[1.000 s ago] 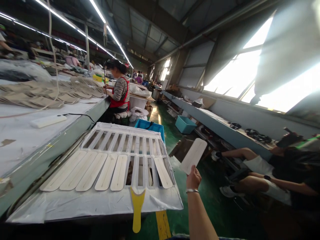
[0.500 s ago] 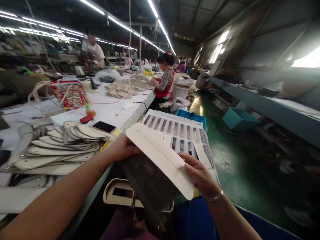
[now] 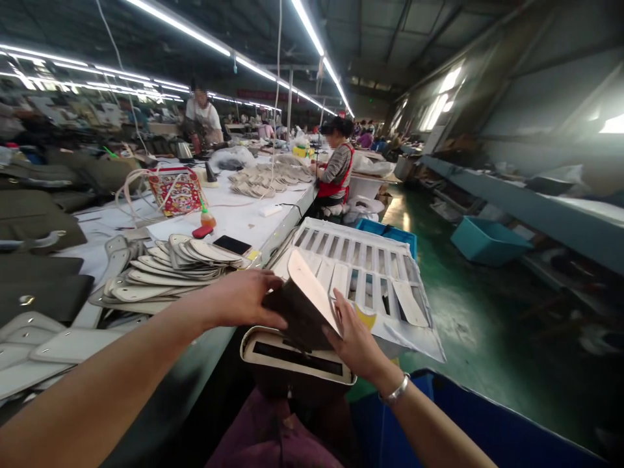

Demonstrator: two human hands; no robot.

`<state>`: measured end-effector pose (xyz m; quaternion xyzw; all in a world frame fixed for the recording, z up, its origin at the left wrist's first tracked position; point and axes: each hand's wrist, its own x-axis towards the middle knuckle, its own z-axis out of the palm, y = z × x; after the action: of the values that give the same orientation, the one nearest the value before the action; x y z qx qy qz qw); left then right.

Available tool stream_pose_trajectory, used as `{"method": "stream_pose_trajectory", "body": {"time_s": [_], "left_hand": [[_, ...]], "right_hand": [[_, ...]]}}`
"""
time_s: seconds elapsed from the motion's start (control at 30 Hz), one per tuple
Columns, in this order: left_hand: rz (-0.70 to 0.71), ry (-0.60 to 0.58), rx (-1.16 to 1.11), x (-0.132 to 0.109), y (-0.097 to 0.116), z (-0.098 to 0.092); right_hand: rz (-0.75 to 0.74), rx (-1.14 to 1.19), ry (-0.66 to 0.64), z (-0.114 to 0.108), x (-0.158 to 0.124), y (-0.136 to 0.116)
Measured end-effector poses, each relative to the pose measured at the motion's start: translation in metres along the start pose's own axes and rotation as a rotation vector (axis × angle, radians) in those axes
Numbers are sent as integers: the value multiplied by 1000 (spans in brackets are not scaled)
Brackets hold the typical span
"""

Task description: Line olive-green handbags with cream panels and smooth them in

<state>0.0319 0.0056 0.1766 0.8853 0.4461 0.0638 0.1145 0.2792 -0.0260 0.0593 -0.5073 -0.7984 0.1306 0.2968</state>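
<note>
Between my hands stands a bag flap [image 3: 301,317], dark on the side toward me and cream on the other, tilted with its rounded edge up. My left hand [image 3: 244,298] grips its left edge, thumb on the dark face and fingers behind. On the right edge, my right hand [image 3: 358,341] closes with thumb and fingers. Just below, a dark handbag [image 3: 292,377] with a cream rim and a dark slot in its top rests near my lap. Whether the flap is joined to this bag I cannot tell.
A pile of cream leather pieces [image 3: 160,273] lies on the table at left, with a phone [image 3: 232,245] and glue bottle [image 3: 207,218] behind. A slatted white rack [image 3: 414,305] stands ahead. A blue bin [image 3: 458,416] is at lower right. Co-workers sit and stand farther back.
The flap has been turned more upright and lowered over the handbag, so its dark face shows toward me. Both hands moved with it, and the view swung left.
</note>
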Motion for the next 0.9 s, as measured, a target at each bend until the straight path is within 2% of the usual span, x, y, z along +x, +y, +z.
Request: {"method": "stream_pose_trajectory", "body": {"time_s": [0.07, 0.13, 0.2, 0.4, 0.5, 0.63, 0.7, 0.77, 0.9], "left_hand": [[15, -106, -16, -11, -15, 6], [39, -121, -23, -19, -25, 16], [57, -65, -3, -23, -28, 29], [-57, 125, 91, -17, -24, 64], [-53, 165, 208, -12, -24, 66], [-100, 221, 335, -14, -28, 57], [-86, 184, 348, -19, -30, 57], [-39, 101, 328, -23, -30, 67], [2, -49, 228, -23, -20, 110]], "right_hand": [[46, 66, -27, 3, -7, 11], [72, 90, -52, 5, -11, 17], [65, 46, -57, 8, -14, 19], [41, -231, 16, 13, -17, 19], [63, -256, 33, 16, -14, 17], [49, -234, 53, 25, -7, 9], [52, -232, 34, 28, -7, 7], [54, -243, -2, 27, -12, 9], [-19, -274, -129, 10, -32, 17]]}}
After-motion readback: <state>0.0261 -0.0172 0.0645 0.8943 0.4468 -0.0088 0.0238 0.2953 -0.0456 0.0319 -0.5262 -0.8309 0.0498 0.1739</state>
